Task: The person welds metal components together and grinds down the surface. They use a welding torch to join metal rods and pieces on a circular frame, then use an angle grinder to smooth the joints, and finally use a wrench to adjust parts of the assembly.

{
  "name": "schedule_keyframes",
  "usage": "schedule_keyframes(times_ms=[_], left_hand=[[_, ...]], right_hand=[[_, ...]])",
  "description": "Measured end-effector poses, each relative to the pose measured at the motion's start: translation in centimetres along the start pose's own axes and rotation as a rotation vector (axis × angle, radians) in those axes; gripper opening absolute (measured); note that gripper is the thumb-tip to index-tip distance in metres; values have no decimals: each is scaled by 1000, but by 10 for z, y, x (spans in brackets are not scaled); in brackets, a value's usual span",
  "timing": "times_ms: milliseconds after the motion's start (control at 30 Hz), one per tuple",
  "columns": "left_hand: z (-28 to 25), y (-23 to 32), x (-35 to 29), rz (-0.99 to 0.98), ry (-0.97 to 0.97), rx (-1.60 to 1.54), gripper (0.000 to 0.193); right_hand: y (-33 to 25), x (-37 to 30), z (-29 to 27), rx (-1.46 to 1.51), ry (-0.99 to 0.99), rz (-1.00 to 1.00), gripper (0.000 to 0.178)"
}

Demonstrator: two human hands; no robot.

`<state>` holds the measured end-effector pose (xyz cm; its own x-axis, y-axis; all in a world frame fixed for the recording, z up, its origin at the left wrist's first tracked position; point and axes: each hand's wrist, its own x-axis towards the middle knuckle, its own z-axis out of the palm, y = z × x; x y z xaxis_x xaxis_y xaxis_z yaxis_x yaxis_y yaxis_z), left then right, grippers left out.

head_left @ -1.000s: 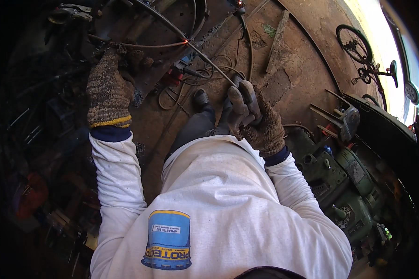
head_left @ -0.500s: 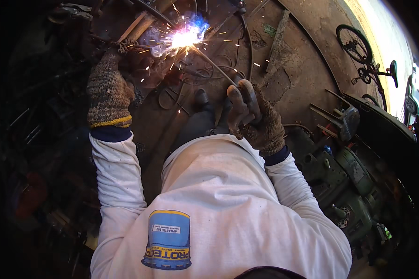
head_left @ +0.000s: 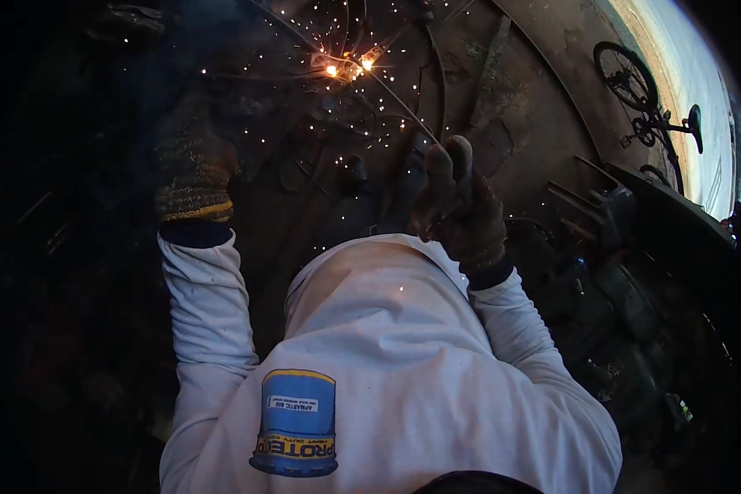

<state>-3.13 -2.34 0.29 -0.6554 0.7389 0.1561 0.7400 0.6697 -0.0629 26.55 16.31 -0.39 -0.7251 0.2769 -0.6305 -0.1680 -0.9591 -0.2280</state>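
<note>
My right hand [head_left: 461, 202], in a dark, worn knit work glove, is closed with a thin metal rod [head_left: 403, 107] pinched at its fingertips. The rod slants up and left to orange glowing metal [head_left: 350, 67], with sparks scattering around it. My left hand [head_left: 193, 169], in a brown knit glove with a yellow cuff edge, is curled up left of the glow. Its fingers are lost in darkness and smoke, so what they hold is hidden. Another thin straight rod or edge [head_left: 284, 20] runs toward the glow from the upper left.
My boots [head_left: 354, 169] show dimly on the dark floor below the sparks. A cable [head_left: 442, 78] and a long metal strip [head_left: 552, 70] curve over the floor. A bicycle [head_left: 650, 123] is at the right, above a dark chair-like object [head_left: 605, 206]. Shadow covers the left side.
The bright white-blue arc has died down to small orange glowing spots, and the scene has darkened. Sparks have spread wider. My right hand has shifted slightly right with the rod.
</note>
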Motion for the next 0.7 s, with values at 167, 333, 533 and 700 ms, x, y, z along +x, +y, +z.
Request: schedule_keyframes(times_ms=[167, 333, 533, 700], left_hand=[[-4, 3, 0, -37, -31, -79, 38], [0, -1, 4, -62, -52, -290, 38], [1, -2, -1, 32, 95, -105, 47], [-4, 1, 1, 24, 49, -116, 43]], right_hand=[[-5, 1, -33, -1327, -142, -571, 75], [-1, 2, -33, -1232, -154, -500, 85], [2, 8, -46, -1077, -189, -384, 88], [6, 7, -38, -1042, -117, -429, 63]])
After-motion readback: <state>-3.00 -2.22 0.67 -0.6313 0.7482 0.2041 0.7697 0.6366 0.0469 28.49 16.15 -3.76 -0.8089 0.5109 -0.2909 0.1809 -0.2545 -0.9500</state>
